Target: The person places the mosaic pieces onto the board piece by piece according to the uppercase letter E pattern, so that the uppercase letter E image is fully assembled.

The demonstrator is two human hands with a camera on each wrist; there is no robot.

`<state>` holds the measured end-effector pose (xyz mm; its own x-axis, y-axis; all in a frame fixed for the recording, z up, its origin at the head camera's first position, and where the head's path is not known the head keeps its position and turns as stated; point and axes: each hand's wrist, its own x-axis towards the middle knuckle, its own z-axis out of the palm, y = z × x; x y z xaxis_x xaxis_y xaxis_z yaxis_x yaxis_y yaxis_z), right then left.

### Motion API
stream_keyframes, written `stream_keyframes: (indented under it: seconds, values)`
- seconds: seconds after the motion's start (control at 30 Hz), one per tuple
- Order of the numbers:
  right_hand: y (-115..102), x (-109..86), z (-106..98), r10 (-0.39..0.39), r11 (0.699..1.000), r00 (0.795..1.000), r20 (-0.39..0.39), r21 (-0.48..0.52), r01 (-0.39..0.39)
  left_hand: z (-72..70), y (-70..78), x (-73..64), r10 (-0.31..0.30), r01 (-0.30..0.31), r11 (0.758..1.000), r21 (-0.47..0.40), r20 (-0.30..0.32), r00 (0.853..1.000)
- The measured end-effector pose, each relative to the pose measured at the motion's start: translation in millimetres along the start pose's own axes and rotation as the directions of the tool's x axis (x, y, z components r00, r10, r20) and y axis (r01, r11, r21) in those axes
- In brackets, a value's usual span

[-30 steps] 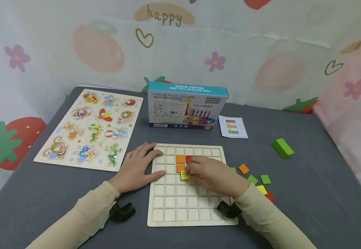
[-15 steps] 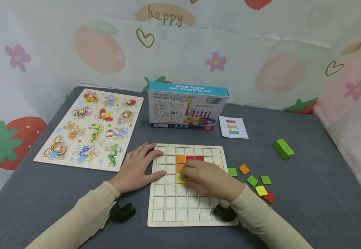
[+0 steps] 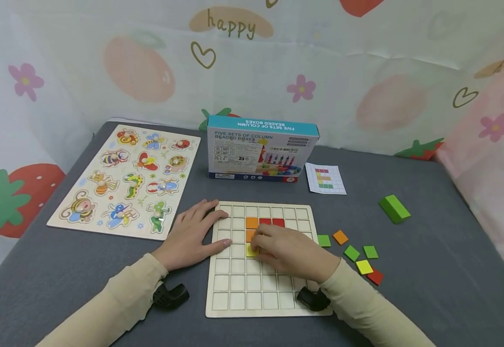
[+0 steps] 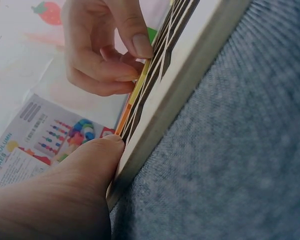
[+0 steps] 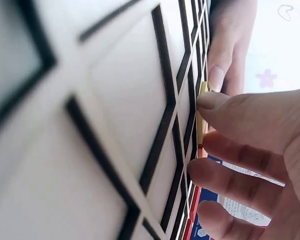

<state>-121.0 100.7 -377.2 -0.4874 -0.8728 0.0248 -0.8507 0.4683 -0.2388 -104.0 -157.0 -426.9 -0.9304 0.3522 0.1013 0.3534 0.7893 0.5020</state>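
A pale wooden grid board (image 3: 230, 315) lies on the table. My left hand (image 3: 194, 236) rests with its fingers spread over the board's left edge, thumb on the rim. Over the middle of the board, my right hand (image 3: 292, 253) pinches a yellow square tile (image 3: 250, 250) with thumb and fingertips; the hand covers part of it. This tile lies in a cell just below two orange tiles (image 3: 252, 222). Two red tiles (image 3: 279, 222) continue the upper row rightward. In the right wrist view, the thumb sits on the yellow tile (image 5: 201, 120), fingers bent close behind.
Right of the board lie loose green (image 3: 351, 253), orange (image 3: 340, 237), yellow (image 3: 364, 267) and red tiles (image 3: 375, 276). Farther back are a green block (image 3: 394, 209), a pattern card (image 3: 325, 179) and a cardboard box (image 3: 252, 149). An insect puzzle board (image 3: 100, 205) lies at left.
My right hand has shifted slightly left and brought the yellow tile, tilted before, down into the cell below the orange tiles. The left hand stays put.
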Motion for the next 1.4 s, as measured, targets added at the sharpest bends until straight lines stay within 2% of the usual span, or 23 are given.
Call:
stream_keyframes:
  seconds: [0.13,0.3,0.43,0.53,0.63,0.8,0.93,1.03,1.27,1.4]
  values:
    - [-0.4,-0.8,-1.8,-0.009,1.0,1.0,0.012,-0.003,0.009,0.7,0.4,-0.2,0.003,-0.003,1.0,0.002,-0.003,1.0]
    - [-0.4,-13.2,-12.8,0.032,0.993,0.998,0.051,0.111,-0.038,0.7,0.4,-0.5,0.003,-0.003,1.0,0.016,-0.007,1.0]
    - [4.0,-39.3,-27.4,0.087,0.978,0.996,0.027,0.19,-0.09,0.0,0.2,-0.5,0.004,-0.003,1.0,0.021,-0.009,1.0]
    - [13.6,-67.7,-36.3,0.126,0.976,0.992,-0.023,0.182,-0.12,-0.1,0.9,0.0,0.006,-0.006,1.0,0.017,-0.008,1.0]
    - [27.4,-97.0,-40.4,0.186,0.972,0.979,-0.082,0.163,-0.171,-0.9,0.9,0.1,0.003,-0.003,1.0,0.014,-0.002,1.0]
    - [51.6,-137.5,-39.1,0.292,0.956,0.942,-0.167,0.091,-0.28,-2.2,1.6,-0.1,-0.001,0.001,1.0,0.009,0.001,1.0]
    - [67.8,-158.9,-33.8,0.361,0.932,0.915,-0.182,0.057,-0.357,-0.2,2.6,-0.4,-0.003,0.003,1.0,0.008,-0.002,1.0]
    - [77.8,-167.5,-27.8,0.359,0.933,0.911,-0.206,0.061,-0.354,0.6,1.9,-1.9,-0.008,0.008,1.0,0.012,0.002,1.0]
    - [90.1,-175.0,-18.4,0.291,0.957,0.923,-0.249,0.074,-0.282,-1.3,1.0,-3.0,-0.005,0.005,1.0,0.012,0.004,1.0]
    - [94.4,-177.6,-14.3,0.287,0.958,0.913,-0.29,0.077,-0.277,0.2,-0.6,-0.5,0.009,-0.009,1.0,0.01,-0.001,1.0]
